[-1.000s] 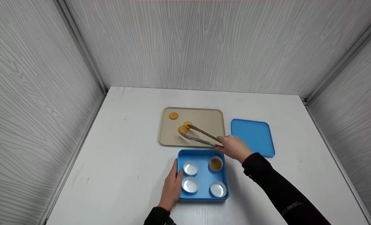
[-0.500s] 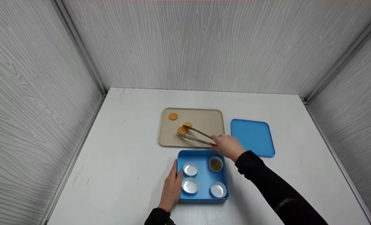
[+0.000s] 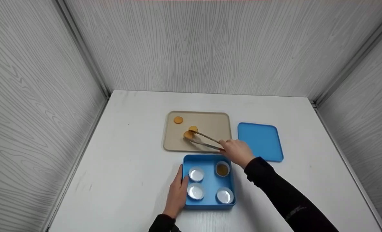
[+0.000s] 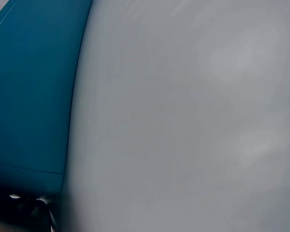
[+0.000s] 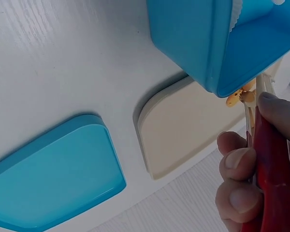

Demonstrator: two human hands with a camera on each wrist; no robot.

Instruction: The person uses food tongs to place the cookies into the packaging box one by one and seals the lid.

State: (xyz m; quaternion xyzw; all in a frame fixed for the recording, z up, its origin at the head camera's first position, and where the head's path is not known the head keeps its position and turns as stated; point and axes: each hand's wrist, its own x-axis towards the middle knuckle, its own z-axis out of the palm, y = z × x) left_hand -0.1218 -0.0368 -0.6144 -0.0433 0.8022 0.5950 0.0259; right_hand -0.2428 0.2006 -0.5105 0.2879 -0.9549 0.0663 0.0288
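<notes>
My right hand point(image 3: 237, 151) grips the tongs point(image 3: 207, 144) by their red handles point(image 5: 273, 169). The tongs' tips stand on either side of a round yellow-orange cookie point(image 3: 188, 135) on the beige tray point(image 3: 213, 120); whether both tips touch it I cannot tell. A second cookie point(image 3: 193, 128) lies against it, behind the upper arm of the tongs. My left hand point(image 3: 177, 193) holds the left wall of the blue box point(image 3: 210, 180), thumb at the rim. Inside the box are several white fluted paper cups point(image 3: 196, 174); the back right one holds a brownish round piece point(image 3: 222, 169).
A third cookie point(image 3: 178, 120) lies in the tray's far left corner. The blue lid point(image 3: 261, 141) lies right of the tray on the white table point(image 3: 129, 161). Grey wood-grain panels point(image 3: 191, 48) enclose the table at the back and sides.
My right hand and the tongs have shifted slightly left, bringing the tips from beside the two touching cookies to around the nearer one. The left hand and box stay put.
</notes>
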